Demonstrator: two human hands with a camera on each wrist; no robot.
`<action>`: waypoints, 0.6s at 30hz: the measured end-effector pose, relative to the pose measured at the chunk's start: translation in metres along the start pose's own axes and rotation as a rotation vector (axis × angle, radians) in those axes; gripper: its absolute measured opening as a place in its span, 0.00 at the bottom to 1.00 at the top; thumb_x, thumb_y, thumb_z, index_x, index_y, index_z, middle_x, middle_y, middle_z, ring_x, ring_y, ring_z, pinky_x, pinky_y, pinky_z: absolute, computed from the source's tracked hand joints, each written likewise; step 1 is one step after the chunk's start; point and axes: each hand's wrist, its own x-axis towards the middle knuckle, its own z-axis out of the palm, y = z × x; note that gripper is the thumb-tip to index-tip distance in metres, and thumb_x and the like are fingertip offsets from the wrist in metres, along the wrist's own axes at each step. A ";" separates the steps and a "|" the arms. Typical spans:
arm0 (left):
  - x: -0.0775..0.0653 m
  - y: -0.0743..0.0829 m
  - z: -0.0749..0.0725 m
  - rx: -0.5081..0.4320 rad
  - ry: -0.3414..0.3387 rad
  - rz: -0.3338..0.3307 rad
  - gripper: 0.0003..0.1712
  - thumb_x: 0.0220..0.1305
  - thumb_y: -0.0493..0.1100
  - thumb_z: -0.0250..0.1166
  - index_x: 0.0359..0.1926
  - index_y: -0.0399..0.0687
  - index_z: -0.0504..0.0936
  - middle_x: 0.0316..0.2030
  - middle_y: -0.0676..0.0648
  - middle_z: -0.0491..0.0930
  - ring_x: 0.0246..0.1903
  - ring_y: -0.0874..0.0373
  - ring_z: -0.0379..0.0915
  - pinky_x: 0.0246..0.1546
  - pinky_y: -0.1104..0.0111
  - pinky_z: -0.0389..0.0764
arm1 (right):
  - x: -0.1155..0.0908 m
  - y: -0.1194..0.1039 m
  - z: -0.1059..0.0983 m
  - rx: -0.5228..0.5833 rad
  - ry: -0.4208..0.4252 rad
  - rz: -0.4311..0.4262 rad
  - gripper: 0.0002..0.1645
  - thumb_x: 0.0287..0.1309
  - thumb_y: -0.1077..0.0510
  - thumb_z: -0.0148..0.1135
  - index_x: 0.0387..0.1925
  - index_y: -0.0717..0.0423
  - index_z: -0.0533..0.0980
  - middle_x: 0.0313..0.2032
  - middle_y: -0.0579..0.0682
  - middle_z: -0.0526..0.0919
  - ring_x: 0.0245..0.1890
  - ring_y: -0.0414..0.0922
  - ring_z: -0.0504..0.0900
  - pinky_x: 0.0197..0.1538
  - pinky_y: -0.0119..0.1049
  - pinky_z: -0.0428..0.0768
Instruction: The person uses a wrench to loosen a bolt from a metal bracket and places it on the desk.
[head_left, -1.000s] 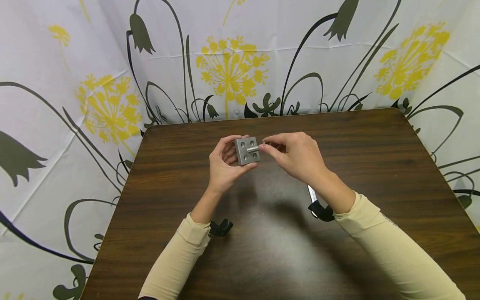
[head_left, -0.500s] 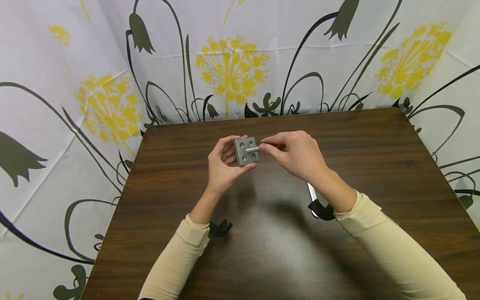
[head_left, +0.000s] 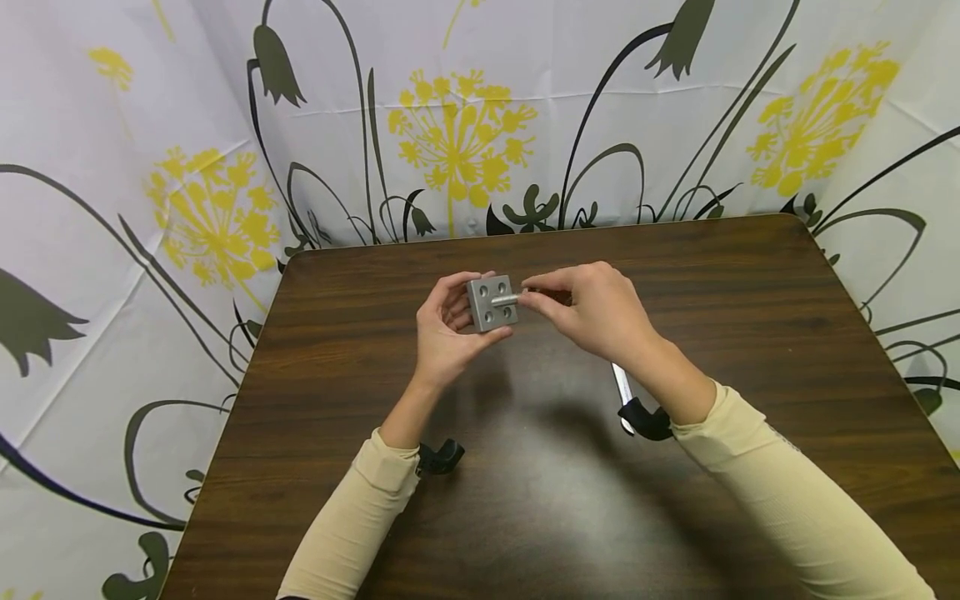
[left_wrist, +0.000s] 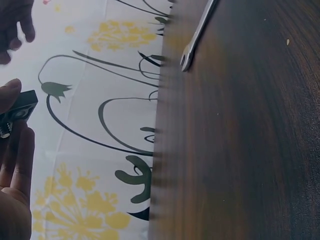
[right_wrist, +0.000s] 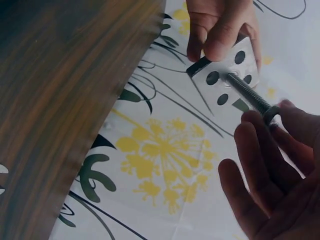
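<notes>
My left hand (head_left: 442, 333) holds a square grey metal block (head_left: 480, 317) by its edges, thumb below and fingers behind. Several round holes surround a threaded bolt (head_left: 506, 299) that stands out from the middle of the block's face. At its outer end, the thumb and fingers of my right hand (head_left: 600, 308) pinch the bolt. The right wrist view shows the bolt's thread (right_wrist: 247, 92) up close, with a wider ring-shaped end at the fingertips; I cannot tell whether this is a head or a nut. Both hands are raised above the table.
A combination wrench (head_left: 622, 385) lies on the dark wooden table (head_left: 360, 333), partly hidden under the right forearm. Black wrist camera mounts (head_left: 441, 457) sit at both wrists. A flower-patterned curtain (head_left: 465, 50) hangs behind the table.
My right fingertips have shifted slightly around the bolt's outer end. The block and my left hand stay almost where they were. The head view has tilted very slightly.
</notes>
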 end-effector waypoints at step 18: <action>0.000 0.002 0.000 0.002 -0.005 -0.015 0.44 0.32 0.16 0.77 0.57 0.33 0.72 0.55 0.36 0.79 0.52 0.43 0.78 0.44 0.60 0.83 | -0.003 -0.002 0.001 -0.012 0.031 -0.094 0.16 0.55 0.54 0.73 0.47 0.46 0.85 0.38 0.40 0.84 0.28 0.40 0.78 0.29 0.37 0.75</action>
